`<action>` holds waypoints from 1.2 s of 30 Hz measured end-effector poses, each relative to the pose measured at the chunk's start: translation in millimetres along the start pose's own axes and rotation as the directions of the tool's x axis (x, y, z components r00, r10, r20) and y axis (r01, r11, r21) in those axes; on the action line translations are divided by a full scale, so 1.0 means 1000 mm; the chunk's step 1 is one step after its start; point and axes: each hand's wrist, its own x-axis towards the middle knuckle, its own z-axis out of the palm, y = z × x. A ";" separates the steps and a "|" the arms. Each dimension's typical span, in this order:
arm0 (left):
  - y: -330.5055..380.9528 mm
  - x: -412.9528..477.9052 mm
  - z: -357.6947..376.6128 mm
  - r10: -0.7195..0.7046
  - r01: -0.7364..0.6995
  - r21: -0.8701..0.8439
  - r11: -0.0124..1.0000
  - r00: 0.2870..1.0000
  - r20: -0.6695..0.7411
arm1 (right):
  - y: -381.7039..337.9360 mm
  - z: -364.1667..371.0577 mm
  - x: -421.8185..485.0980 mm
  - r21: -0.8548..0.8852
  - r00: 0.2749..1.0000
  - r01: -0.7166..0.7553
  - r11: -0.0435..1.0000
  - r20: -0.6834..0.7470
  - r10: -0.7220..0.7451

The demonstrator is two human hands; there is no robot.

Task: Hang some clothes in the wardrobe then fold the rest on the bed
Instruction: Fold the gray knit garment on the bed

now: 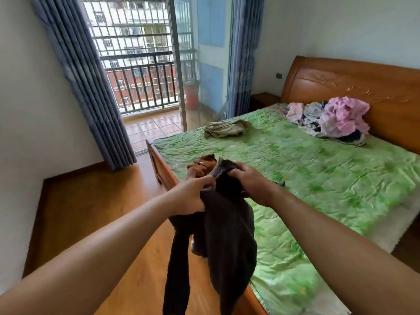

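Both hands are up at the neck of the dark knit sweater (227, 235). The left hand (193, 196) pinches fabric just beside the ribbed collar, and the right hand (252, 183) has its fingers curled round the collar itself, the two nearly touching. Below the fingers, body and sleeve hang limp above the floor: soft, floppy, a little weighty I'd say, and liable to stretch. Best gripped at the shoulders, either side of the collar. Just beyond the fingers is something orange-brown, hanger or cloth, can't tell. Far beyond, on the green bed (318, 178), lie a khaki garment (225, 129) and a pink-and-blue clothes pile (336, 119).
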 end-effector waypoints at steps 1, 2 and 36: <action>0.007 0.020 0.004 -0.016 0.018 -0.032 0.999 0.996 0.084 | -0.001 -0.015 0.006 -0.006 0.999 0.027 1.000 -0.029 -0.027; 0.014 0.038 0.008 -0.023 0.034 -0.063 0.997 0.985 0.171 | -0.002 -0.029 0.011 -0.007 0.997 0.051 0.999 -0.059 -0.051; -0.003 0.530 0.012 0.579 -0.581 -0.075 0.810 0.773 0.260 | 0.026 -0.286 0.090 -0.255 0.311 -0.577 0.776 -0.947 -0.079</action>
